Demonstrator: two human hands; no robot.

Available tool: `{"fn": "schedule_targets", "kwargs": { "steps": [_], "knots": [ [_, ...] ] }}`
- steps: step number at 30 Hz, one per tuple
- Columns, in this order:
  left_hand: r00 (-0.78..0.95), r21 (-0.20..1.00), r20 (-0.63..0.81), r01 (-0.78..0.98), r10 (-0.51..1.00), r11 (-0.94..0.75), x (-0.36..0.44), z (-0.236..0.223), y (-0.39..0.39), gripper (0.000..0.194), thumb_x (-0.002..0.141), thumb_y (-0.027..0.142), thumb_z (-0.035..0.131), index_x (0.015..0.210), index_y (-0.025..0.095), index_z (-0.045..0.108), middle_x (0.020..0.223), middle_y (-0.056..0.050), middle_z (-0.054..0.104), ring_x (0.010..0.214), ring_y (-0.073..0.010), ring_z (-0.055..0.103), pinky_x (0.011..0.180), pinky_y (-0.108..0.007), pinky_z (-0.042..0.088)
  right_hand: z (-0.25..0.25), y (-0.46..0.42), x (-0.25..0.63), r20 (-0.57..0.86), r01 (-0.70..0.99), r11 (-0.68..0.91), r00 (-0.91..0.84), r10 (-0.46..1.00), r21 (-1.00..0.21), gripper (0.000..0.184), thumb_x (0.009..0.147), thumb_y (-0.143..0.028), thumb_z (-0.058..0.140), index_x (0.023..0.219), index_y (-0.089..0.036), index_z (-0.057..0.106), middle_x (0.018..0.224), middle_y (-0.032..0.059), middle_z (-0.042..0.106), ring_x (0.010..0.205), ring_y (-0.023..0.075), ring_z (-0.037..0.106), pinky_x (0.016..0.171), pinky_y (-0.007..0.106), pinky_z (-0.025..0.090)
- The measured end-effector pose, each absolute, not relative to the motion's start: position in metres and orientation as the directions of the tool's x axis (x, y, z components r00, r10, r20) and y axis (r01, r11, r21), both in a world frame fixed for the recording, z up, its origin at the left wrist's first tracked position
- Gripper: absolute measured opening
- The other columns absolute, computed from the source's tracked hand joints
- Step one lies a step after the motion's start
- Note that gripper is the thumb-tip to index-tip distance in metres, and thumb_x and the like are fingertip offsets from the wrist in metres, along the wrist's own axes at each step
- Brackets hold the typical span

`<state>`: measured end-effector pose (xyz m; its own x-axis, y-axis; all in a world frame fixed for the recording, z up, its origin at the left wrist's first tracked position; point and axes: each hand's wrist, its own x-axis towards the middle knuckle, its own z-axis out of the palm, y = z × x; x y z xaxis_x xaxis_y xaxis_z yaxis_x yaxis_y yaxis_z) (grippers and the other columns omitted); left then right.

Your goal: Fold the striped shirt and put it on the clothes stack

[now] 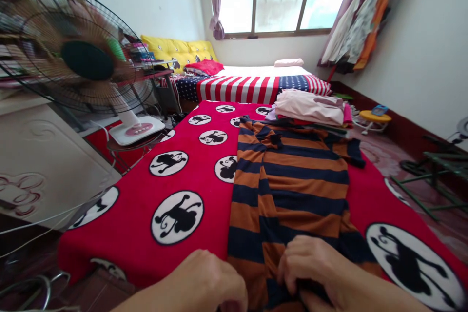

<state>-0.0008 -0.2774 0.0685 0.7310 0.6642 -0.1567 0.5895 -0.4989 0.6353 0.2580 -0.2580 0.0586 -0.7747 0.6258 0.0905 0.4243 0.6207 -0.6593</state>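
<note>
One camera is worn on the person's head, and it looks forward and down along the red cloth (127, 239) from its near end. The left hand (210, 278) and the right hand (310, 263) are at the bottom edge — this is the nearest part. The view is quite wide: it reaches as far as the window (280, 0) in front, and the fan (87, 61) stands at its left side.

No lettering, brand or number is showing legibly; ahead and left of the grip, the control panel (139, 129) of the fan (87, 61) is appearing too small to read.
</note>
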Motion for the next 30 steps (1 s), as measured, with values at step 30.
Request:
{"fn": "schedule_targets", "kwargs": {
  "steps": [30],
  "knots": [
    [0.873, 0.436, -0.077, 0.464, 0.482, -0.771, 0.071, 0.015, -0.24, 0.004, 0.081, 0.027, 0.066, 0.082, 0.024, 0.065, 0.083, 0.005, 0.064, 0.065, -0.0091, 0.059, 0.046, -0.02, 0.03, 0.033, -0.194, 0.261, 0.153, 0.738, 0.559, -0.546, 0.824, -0.379, 0.017, 0.081, -0.009, 0.047, 0.08, -0.021, 0.06, 0.082, 0.0009, 0.061, 0.069, 0.0129, 0.056, 0.061, 0.024, 0.035]
  ]
}}
